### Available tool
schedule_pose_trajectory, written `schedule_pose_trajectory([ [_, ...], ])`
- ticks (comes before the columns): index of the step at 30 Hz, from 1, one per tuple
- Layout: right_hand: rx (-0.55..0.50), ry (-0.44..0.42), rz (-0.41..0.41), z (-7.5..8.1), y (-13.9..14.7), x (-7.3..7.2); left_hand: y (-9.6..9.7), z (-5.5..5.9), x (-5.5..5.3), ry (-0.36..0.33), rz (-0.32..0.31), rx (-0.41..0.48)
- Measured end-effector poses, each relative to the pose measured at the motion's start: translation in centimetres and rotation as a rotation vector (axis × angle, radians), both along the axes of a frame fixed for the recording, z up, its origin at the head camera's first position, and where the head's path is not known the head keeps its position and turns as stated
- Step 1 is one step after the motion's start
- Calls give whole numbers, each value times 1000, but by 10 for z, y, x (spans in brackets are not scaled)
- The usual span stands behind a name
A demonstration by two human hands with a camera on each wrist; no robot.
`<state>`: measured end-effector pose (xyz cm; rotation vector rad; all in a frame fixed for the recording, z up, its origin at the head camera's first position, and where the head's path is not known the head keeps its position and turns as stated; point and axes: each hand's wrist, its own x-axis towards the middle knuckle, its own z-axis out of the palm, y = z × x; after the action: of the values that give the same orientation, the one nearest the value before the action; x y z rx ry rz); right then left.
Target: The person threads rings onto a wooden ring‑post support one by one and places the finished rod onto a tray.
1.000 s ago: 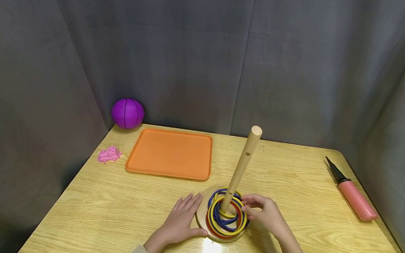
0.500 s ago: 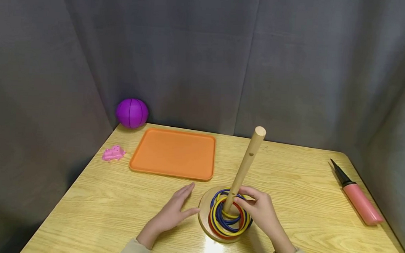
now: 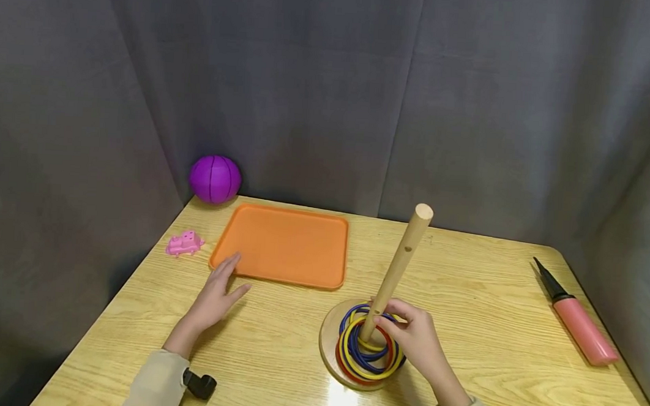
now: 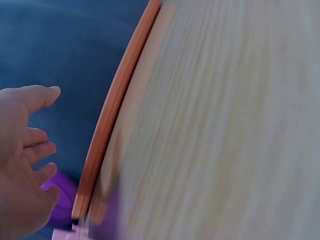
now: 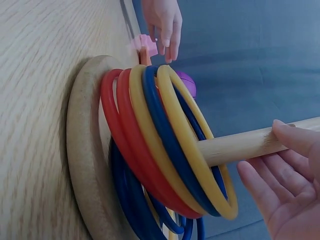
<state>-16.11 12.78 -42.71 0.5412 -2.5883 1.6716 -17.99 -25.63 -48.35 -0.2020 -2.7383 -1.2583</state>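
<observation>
A round wooden base carries an upright wooden post. Several yellow, blue and red rings lie stacked loosely around the post's foot, some tilted. My right hand grips the lower post just above the rings, thumb on one side and fingers on the other; the right wrist view shows this grip up close. Far to the left, my left hand hovers over the near left corner of the orange tray, fingers extended and thumb spread, with nothing held.
A pink toy vehicle lies left of the tray. The purple ball rests at the table's back left corner. Along the right edge lies a hand pump with a pink barrel and black nozzle. Grey curtains surround the table.
My left hand has left the wooden base and moved left and forward to the tray's corner. My right hand has shifted from the rings' right side onto the post.
</observation>
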Motion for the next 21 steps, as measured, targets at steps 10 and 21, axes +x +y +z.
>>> schedule_pose_trajectory([
  [10,-23,-6,17,0,-1,1,-44,1,-24,-70,54,-77],
  [21,-33,16,9,-3,-1,0,-65,-5,-43,-179,19,-37],
])
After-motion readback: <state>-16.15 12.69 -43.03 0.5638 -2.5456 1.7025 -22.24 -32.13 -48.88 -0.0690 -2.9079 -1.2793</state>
